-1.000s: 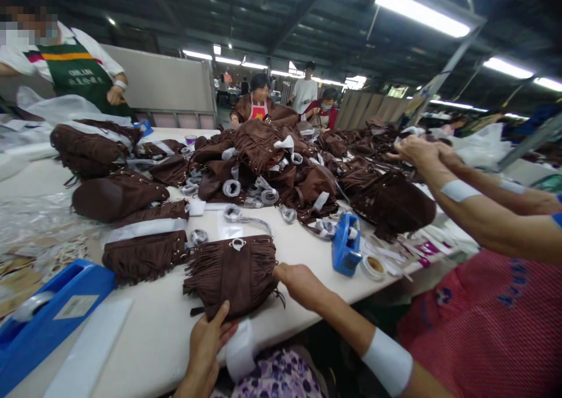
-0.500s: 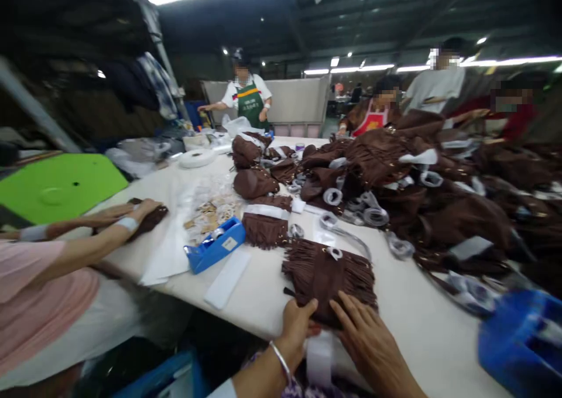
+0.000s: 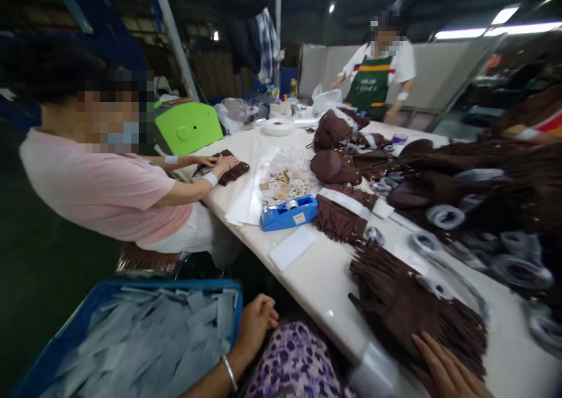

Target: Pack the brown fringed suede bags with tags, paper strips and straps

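A brown fringed bag lies at the near edge of the white table. My right hand rests on its lower part, fingers extended. Off the table, my left hand hangs beside a blue crate full of pale strips; its fingers are curled together, and whether they hold anything is too small to tell. A purple-patterned cloth is just right of that hand. Another brown fringed piece with a white band lies farther back.
A blue tape dispenser and white card lie left of the bags. Brown bags with clear-wrapped straps are heaped at right. A person in pink works at left; another in a green apron stands behind.
The view has swung left and down. My left hand has let go of the fringed bag and moved down left to the crate. My right hand stays on the bag.
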Demonstrator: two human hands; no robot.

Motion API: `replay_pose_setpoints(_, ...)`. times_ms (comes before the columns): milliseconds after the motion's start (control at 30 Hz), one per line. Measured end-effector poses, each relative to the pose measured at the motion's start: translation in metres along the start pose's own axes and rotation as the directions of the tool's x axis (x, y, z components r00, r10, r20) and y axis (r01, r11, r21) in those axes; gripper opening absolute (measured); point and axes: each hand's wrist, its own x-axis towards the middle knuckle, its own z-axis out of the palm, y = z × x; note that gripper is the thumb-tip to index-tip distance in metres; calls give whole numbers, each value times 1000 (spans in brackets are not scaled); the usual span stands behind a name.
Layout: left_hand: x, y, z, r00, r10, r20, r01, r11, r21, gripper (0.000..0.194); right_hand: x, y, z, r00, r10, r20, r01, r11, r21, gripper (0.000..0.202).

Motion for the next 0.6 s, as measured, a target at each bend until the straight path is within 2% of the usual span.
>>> replay_pose_setpoints(67, -3, -30, -50, 987, -42, -155, 57, 993, 99, 31, 10, -2, -16, 999, 31, 43, -32, 999, 22, 58)
replay_pose_setpoints(100, -5, -42, -65, 980, -58, -188, 86, 986, 145, 29, 19, -5, -28, 996, 50, 68, -52, 998, 19, 56)
replay_pose_setpoints(167, -5, -54, -77, 984, -66, -164, 102, 970, 222, 32, 42, -15, -58, 984, 128, 125, -129, 992, -4, 51)
replay_pose_setpoints(200, -2, -52, -75, 991, 2, -132, 36, 960, 279, 34, 56, -22, -72, 972, 158, 172, -159, 987, -10, 48)
replay_pose_setpoints(233, 4, -44, -67, 979, 182, -96, -131, 910, 393, 37, 71, -27, -82, 960, 189, 205, -190, 982, -15, 44)
replay_pose_setpoints(267, 10, -32, -56, 920, 390, -39, -325, 816, 478, 39, 85, -32, -90, 945, 224, 237, -226, 974, -17, 40)
replay_pose_setpoints(300, 18, -16, -42, 802, 595, 41, -520, 665, 536, 41, 97, -35, -94, 929, 254, 271, -260, 965, -13, 37)
replay_pose_setpoints(333, 26, 3, -27, 656, 742, 133, -670, 493, 554, 44, 106, -36, -97, 912, 276, 305, -288, 958, -4, 37)
replay_pose_setpoints(367, 35, 22, -12, 537, 811, 233, -757, 341, 557, 49, 111, -35, -99, 892, 295, 341, -318, 948, 11, 37)
replay_pose_setpoints(400, 43, 40, 2, 452, 843, 292, -789, 225, 572, 53, 114, -34, -100, 875, 321, 362, -352, 936, 21, 40)
replay_pose_setpoints(433, 52, 55, 14, 405, 847, 346, -796, 140, 589, 57, 114, -31, -102, 861, 348, 370, -384, 923, 26, 43)
replay_pose_setpoints(467, 60, 67, 23, 379, 839, 389, -788, 72, 612, 59, 112, -29, -104, 850, 378, 365, -416, 909, 26, 46)
replay_pose_setpoints(533, 77, 77, 33, 372, 817, 441, -743, -23, 669, 60, 104, -24, -109, 833, 441, 334, -474, 880, 18, 50)
replay_pose_setpoints(600, 98, 73, 34, 372, 805, 461, -689, -93, 719, 57, 95, -21, -111, 819, 484, 306, -515, 857, 23, 51)
